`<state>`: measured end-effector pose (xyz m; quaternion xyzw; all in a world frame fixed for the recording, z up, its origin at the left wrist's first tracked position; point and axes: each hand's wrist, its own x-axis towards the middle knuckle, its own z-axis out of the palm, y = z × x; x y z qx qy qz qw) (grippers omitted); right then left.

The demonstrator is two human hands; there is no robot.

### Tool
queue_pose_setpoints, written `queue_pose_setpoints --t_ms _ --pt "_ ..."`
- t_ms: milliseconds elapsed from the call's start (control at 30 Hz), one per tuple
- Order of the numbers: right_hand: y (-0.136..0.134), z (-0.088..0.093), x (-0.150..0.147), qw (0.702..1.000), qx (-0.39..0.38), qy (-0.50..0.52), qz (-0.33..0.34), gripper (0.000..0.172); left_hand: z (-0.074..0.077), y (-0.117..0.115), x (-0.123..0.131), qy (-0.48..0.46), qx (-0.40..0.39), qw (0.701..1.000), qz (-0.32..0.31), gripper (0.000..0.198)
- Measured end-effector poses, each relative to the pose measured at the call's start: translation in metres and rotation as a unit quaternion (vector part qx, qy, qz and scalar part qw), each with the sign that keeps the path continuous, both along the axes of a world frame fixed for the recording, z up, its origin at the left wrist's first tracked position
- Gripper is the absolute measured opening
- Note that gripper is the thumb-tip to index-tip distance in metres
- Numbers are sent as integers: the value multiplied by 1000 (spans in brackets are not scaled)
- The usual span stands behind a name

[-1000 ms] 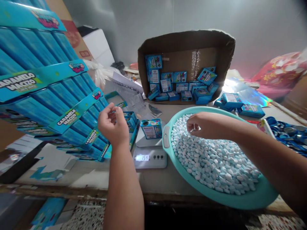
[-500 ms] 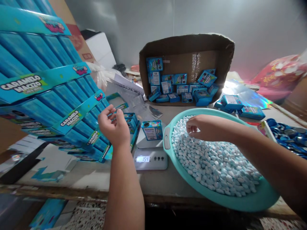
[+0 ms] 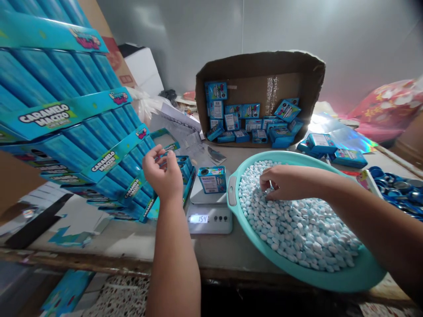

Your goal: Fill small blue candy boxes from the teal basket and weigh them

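Note:
My right hand [image 3: 284,182] rests knuckles-up on a heap of small white and pale-blue candies [image 3: 297,224] in a teal basin [image 3: 330,279], fingers curled down into them. My left hand [image 3: 161,169] is raised left of the scale, fingers curled in a loose pinch; what it holds is hidden. A small blue tin [image 3: 212,179] with an open top stands on a white digital scale [image 3: 209,215] that reads 154, between my two hands.
Stacked blue display trays [image 3: 66,123] marked CARAMELO MACIZO lean at the left. A cardboard box [image 3: 261,97] on its side at the back holds several blue tins. More tins [image 3: 330,147] lie right of it, and blue lids [image 3: 396,189] at far right.
My right hand has sunk from just above the candies down onto the heap. My left hand has stayed raised with little change. The scale still reads 154.

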<state>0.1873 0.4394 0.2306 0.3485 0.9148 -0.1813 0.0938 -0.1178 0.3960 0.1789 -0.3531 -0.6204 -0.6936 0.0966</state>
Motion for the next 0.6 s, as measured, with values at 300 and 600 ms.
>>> queue_pose_setpoints --t_ms 300,600 --pt "2 -1 3 1000 20 9 -1 5 0 0 -1 -3 1 1000 -2 37" --pt "0 1 1 999 33 7 -5 8 0 0 -1 3 -3 1000 7 35"
